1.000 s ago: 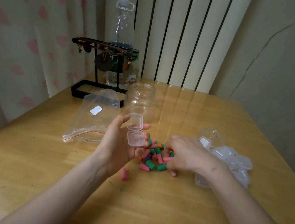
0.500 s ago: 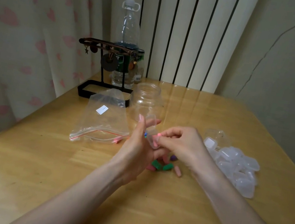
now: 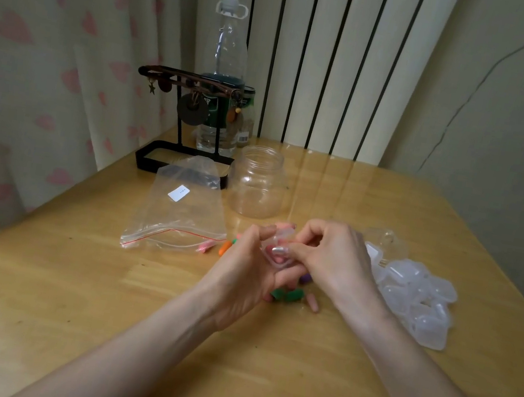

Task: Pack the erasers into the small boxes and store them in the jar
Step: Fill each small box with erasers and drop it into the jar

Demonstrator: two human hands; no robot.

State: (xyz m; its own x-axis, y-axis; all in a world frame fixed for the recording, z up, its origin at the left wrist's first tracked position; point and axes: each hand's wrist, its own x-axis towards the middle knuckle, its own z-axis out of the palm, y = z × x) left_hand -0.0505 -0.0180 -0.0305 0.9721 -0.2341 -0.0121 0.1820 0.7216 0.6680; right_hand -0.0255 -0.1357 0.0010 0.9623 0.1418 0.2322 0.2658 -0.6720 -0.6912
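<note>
Left hand (image 3: pixel 242 278) was noted curled round a small box (image 3: pixel 276 255), which was held above the worktop (image 3: pixel 256 388). Right hand (image 3: pixel 336 262) was noted narrow, its fingertips pinched at the mouth of the same box. Something pink was seen inside; whether an eraser was still pinched could not be told.

Risks, as judged:
- The box is small and slick. It could be twisted out of the left hand's grip by a hard push, and its contents spilled.
- The lid might be kept from closing by an eraser left proud of the rim.
- Loose erasers (image 3: pixel 288 294) lay directly under the hands and could be knocked and rolled toward the worktop edge.

Surroundings:
- The jar (image 3: pixel 257 185) stood open and upright just behind the hands. Nothing was seen in it, and the way to it was not blocked.
- A heap of spare boxes (image 3: pixel 417 297) lay near the right wrist, where it could be brushed.
- A plastic bag (image 3: pixel 178 215) lay flat to the left, with two stray erasers at its corner.
- A bottle (image 3: pixel 225 64) and a black rack (image 3: pixel 191 117) stood well back.
</note>
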